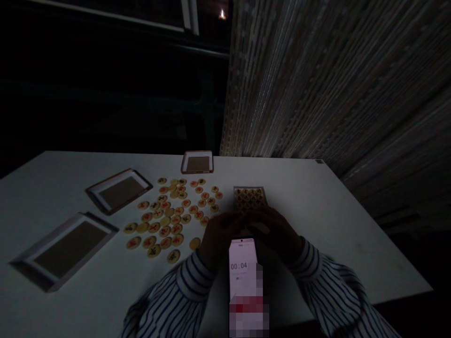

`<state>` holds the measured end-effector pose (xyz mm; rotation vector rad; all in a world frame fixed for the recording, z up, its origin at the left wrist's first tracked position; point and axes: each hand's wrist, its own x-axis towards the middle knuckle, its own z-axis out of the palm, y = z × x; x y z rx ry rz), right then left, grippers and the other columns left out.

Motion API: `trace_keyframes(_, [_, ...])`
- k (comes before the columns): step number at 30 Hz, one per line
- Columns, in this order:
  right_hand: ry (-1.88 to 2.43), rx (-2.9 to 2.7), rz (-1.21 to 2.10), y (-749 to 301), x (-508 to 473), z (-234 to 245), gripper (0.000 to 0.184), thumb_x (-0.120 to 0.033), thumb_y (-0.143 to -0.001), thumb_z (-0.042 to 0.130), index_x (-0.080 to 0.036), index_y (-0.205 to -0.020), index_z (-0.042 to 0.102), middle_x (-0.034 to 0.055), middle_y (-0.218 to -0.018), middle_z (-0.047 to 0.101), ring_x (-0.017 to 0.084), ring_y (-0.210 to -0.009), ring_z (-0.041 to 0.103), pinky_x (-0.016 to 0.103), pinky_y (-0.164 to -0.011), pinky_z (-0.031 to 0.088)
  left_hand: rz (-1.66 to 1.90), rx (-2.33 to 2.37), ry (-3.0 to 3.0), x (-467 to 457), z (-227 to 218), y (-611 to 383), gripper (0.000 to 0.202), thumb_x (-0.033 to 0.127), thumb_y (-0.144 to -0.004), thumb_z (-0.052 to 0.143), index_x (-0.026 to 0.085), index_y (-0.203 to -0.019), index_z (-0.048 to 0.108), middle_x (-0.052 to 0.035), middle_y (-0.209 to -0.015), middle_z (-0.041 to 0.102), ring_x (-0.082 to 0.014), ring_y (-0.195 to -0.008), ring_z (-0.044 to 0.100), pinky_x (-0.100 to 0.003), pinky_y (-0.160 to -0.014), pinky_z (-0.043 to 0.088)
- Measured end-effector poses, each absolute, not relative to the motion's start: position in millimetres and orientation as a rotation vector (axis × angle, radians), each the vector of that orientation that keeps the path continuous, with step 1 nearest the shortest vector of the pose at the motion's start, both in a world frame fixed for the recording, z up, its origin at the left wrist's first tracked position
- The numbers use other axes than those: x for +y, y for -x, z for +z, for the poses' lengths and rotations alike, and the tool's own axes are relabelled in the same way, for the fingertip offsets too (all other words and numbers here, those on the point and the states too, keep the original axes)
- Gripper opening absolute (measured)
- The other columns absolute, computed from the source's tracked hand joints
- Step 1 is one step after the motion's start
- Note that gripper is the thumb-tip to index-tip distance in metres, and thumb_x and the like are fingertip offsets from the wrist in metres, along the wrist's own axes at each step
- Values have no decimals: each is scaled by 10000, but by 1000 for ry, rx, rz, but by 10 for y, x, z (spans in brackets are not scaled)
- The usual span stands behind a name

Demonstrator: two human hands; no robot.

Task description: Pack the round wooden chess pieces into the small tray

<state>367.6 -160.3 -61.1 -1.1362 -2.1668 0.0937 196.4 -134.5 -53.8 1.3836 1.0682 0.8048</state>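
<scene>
My left hand (222,231) and my right hand (276,231) are close together at the near side of a small box (265,197). Inside the box lie several round xiangqi pieces (249,197) in rows, dark characters facing up. The fingers of both hands bend inward over the box's near part and hide it. Darkness hides the fingertips, so I cannot tell whether they grip anything. A gap shows beside my right thumb. Just below the hands, between the wrists, is a lit phone (243,267) reading 00:04, its lower part pixelated.
Many loose xiangqi pieces (165,220), red, black and blank-faced, spread left of my hands. Three shallow trays lie beyond them: one at the near left (66,249), one behind it (121,190), one at the back (198,163). A string curtain (299,80) hangs behind the white table (317,202).
</scene>
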Motion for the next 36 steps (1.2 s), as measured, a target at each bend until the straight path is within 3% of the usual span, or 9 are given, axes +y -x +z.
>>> trace_keyframes(9, [1150, -2236, 123, -3680, -1512, -598, 229, -217, -791, 545, -192, -1018, 565, 69, -932, 611, 165, -852, 560, 323, -717, 478, 788, 1120, -1433, -1309, -549, -1980, 309, 390, -758, 498, 145, -849, 664, -52, -783, 694, -163, -685, 629, -258, -610, 494])
trace_keyframes(15, [1309, -2224, 87, -3806, -1383, -610, 222, -246, -752, 592, -163, -958, 602, 92, -900, 624, 174, -804, 578, 310, -682, 477, 837, 1294, -1635, -1277, -688, -1930, 305, 371, -788, 449, 176, -895, 658, -46, -880, 685, -178, -810, 617, -301, -743, 473])
trace_keyframes(21, [1584, -2261, 70, -3896, -1267, -667, 189, -247, -763, 575, -199, -936, 635, 79, -912, 630, 175, -775, 589, 314, -686, 467, 866, 1399, -1730, -1274, -761, -1917, 293, 364, -785, 453, 180, -903, 649, -47, -874, 678, -182, -802, 613, -314, -740, 476])
trace_keyframes(36, [1521, -2418, 179, -3905, -1129, -722, 177, -331, -778, 554, -199, -835, 658, 69, -875, 606, 151, -743, 567, 270, -634, 451, 917, 1389, -1749, -1267, -781, -1916, 262, 343, -789, 454, 182, -878, 642, -38, -841, 675, -160, -754, 616, -274, -679, 485])
